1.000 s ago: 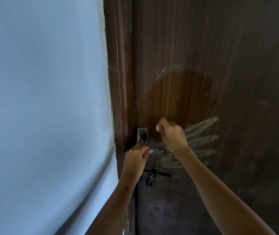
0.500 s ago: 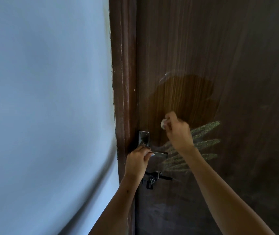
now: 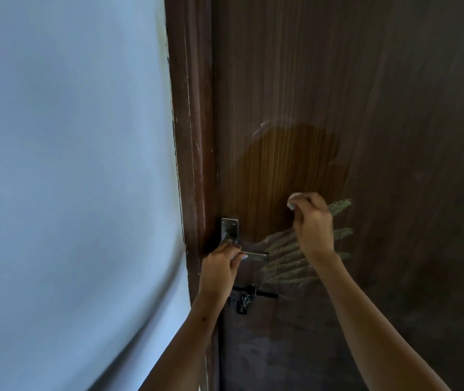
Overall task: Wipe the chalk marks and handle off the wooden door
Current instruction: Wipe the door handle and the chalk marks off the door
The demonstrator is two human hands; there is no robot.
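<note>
Above the handle (image 3: 249,253) the door (image 3: 338,80) is bare and flat. Just below the handle a black latch (image 3: 249,297) sticks out. Left of it stands the door frame (image 3: 194,136).

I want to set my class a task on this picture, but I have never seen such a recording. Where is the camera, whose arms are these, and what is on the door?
The one view comes from a camera worn on a person's head, so both arms are that person's own. The left hand grips the metal handle of a wooden door. The right hand pinches a small white wad against the wood. Pale chalk marks fan out behind that hand. Below the handle sits a dark latch; left is a blue wall.
</note>
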